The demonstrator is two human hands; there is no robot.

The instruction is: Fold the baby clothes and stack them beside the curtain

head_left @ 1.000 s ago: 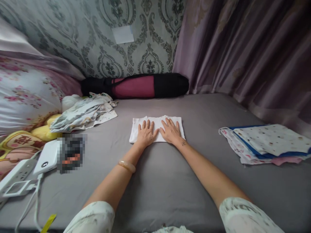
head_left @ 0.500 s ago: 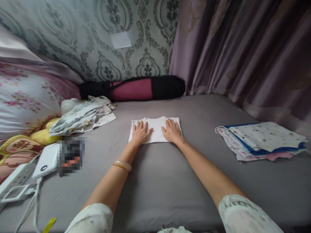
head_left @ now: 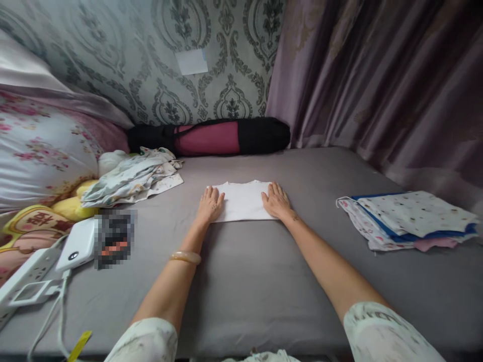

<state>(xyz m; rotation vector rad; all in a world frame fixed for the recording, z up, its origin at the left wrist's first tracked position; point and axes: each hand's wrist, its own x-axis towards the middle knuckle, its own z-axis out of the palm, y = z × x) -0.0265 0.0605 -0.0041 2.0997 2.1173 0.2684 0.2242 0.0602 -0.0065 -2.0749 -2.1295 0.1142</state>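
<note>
A white folded piece of cloth (head_left: 243, 202), probably a garment, lies flat on the grey bed sheet (head_left: 241, 281) in front of me. On its left end rests my left hand (head_left: 211, 204), palm down with the fingers stretched out. My right hand (head_left: 276, 200) lies flat over the right end, fingers a little spread. Neither hand grasps the cloth; both press on its top. The cloth's two side edges are partly hidden under the hands, while its middle shows between them.
To the right sits a stack of folded clothes (head_left: 418, 216). Rumpled clothes (head_left: 132, 176) lie at left, beside a floral pillow (head_left: 45, 146). Nearer are a white power bank (head_left: 77, 244), a power strip (head_left: 28, 274) and cables. A black and maroon long bag (head_left: 207, 138) lines the wall.
My hands have slid apart, from nearer the cloth's middle out to its left and right ends. More of the white cloth shows between them. The view has shifted slightly.
</note>
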